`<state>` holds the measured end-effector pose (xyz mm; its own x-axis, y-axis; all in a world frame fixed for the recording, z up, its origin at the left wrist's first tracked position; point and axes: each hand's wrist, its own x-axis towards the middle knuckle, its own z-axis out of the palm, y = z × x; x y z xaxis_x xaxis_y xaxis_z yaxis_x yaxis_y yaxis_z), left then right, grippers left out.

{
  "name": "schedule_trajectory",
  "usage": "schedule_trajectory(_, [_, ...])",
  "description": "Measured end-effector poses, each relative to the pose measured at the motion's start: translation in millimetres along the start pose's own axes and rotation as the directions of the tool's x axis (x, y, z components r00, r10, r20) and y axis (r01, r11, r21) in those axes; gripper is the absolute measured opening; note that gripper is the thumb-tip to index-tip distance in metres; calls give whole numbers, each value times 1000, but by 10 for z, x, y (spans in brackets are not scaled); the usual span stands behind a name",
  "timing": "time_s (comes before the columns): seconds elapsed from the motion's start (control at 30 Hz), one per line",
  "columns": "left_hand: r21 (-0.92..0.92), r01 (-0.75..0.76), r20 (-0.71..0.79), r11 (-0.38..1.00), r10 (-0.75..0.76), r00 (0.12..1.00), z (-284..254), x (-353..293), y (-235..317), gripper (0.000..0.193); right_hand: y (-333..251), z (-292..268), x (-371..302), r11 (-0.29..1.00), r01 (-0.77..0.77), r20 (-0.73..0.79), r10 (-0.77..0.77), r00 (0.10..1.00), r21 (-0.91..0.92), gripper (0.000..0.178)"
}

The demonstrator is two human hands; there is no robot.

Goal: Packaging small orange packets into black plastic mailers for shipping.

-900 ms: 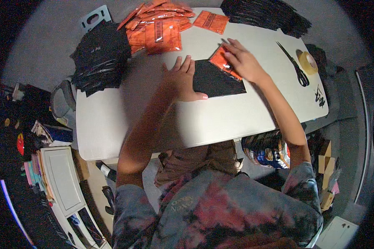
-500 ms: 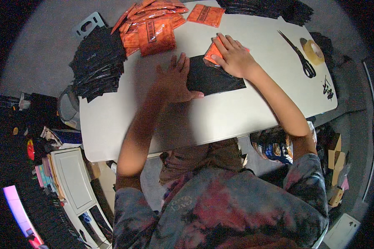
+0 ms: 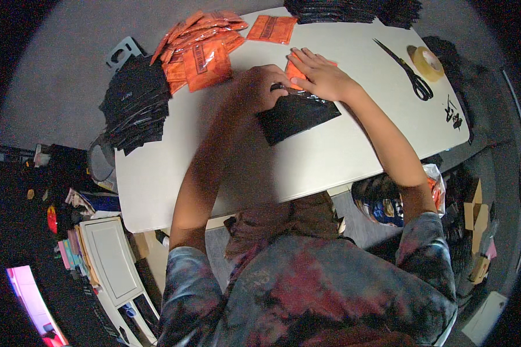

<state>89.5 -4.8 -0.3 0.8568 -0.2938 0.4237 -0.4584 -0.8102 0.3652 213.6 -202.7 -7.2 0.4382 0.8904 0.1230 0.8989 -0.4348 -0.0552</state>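
Observation:
A black plastic mailing bag (image 3: 301, 118) lies slightly askew on the white table in front of me. My left hand (image 3: 265, 88) is closed at the bag's far left edge, a dark bit of it showing between thumb and fingers. Flat on an orange plastic-wrapped packet (image 3: 293, 74) rests my right hand (image 3: 329, 81), fingers stretched out and its heel beside the bag. That packet sits at the bag's far edge, mostly covered by the hand; whether part of it is inside the bag I cannot tell.
Orange packets (image 3: 205, 63) are heaped at the far left, with a single packet (image 3: 272, 29) beside them. A stack of black bags (image 3: 134, 104) hangs over the left edge; more black bags (image 3: 330, 10) lie at the back. Scissors (image 3: 408, 72) and a tape roll (image 3: 428, 63) are at right.
My left hand has gone from lying spread beside the bag to closing on its far edge. The bag has tilted on the table. My right hand still presses on the packet.

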Motion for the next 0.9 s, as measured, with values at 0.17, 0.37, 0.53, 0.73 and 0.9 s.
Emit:
schedule_trajectory(0.17, [-139,-136,-200,981,107,974,19,-44,-38,19,36,-17,10,999,27,-19,-28,999,-38,72])
schedule_trajectory(0.37, [-159,-103,-165,982,77,983,37,-19,-33,21,103,46,-18,998,40,-41,-42,998,-39,71])
schedule_trajectory(0.53, [-90,-113,-153,989,99,983,45,-65,-21,21,100,73,-7,997,49,-62,-53,997,-62,70])
schedule_trajectory(0.73, [-102,54,-160,993,-70,985,89,-41,61,19,110,78,-16,999,41,-66,-43,997,-30,68])
schedule_trajectory(0.9, [-125,139,-169,982,-159,973,134,-36,132,23,104,52,-24,998,45,-67,-48,997,-49,68])
